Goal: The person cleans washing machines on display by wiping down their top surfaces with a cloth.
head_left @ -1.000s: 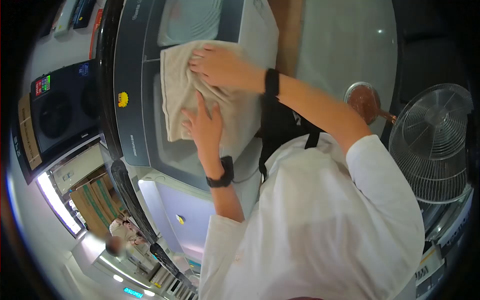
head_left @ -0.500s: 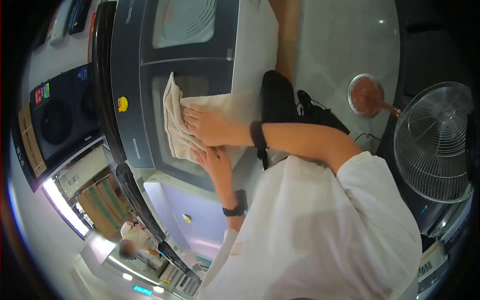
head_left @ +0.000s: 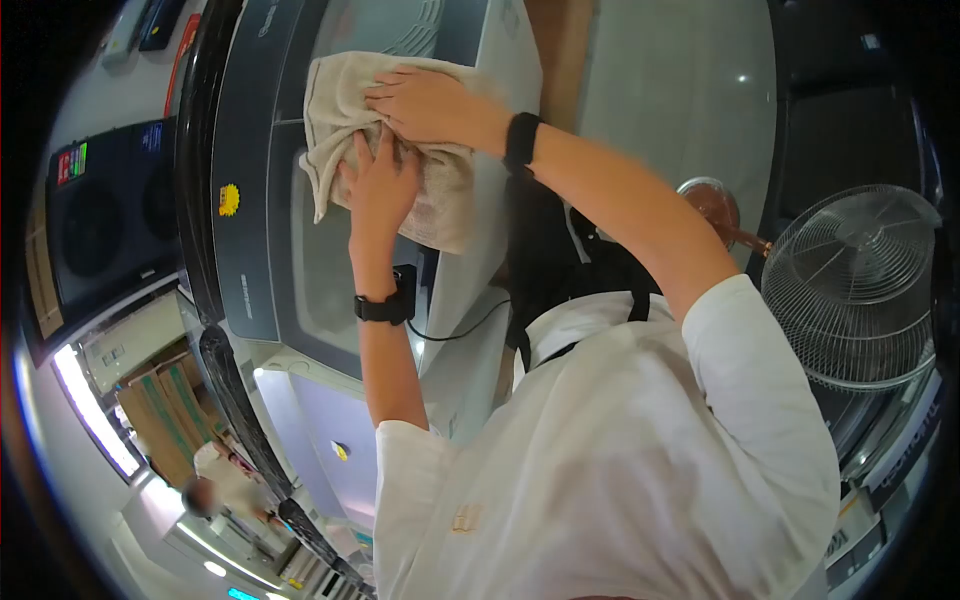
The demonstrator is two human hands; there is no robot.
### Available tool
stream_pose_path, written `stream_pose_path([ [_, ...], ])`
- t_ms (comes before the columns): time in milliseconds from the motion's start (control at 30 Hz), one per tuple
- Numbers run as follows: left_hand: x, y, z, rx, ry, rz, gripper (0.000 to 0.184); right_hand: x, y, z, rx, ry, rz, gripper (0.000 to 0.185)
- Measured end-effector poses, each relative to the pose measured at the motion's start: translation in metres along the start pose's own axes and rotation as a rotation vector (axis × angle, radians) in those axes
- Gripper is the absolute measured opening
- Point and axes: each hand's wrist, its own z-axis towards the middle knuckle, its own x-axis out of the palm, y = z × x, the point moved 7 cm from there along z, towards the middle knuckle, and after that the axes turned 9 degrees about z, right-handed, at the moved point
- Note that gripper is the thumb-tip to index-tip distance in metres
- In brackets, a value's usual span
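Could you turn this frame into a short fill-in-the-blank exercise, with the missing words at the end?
1. Of the left hand and the right hand, ____ touch the beige cloth on the twin-tub washing machine.
2. A black cable shows beside the device strapped to the ____ wrist.
3. The starburst sticker on the machine's dark control panel is ____.
4. The person's short-sleeved shirt is ____.

Missing words: both; left; yellow; white.
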Motion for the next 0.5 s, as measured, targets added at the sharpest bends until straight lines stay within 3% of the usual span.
stream_pose_path([
  [133,0.008,0.013,-0.045,0.082,-0.247,0.046,0.065,-0.023,0.03,-0.025,0.007,-0.055,-0.073,0.037],
  [233,0.006,0.01,-0.096,-0.01,-0.145,0.108,0.066,-0.024,0.038,-0.054,-0.055,-0.1,0.054,0.041],
  [333,0.006,0.015,-0.124,-0.001,-0.12,0.15,0.068,-0.015,0.024,-0.059,-0.113,0.009,0.092,0.046],
  [433,0.01,0.035,-0.108,0.046,-0.11,0.132,0.07,-0.007,-0.002,-0.029,-0.1,0.189,0.069,0.05],
  [500,0.02,0.056,-0.072,0.001,-0.116,0.161,0.072,0.009,-0.025,-0.004,-0.132,0.19,-0.044,0.053],
])
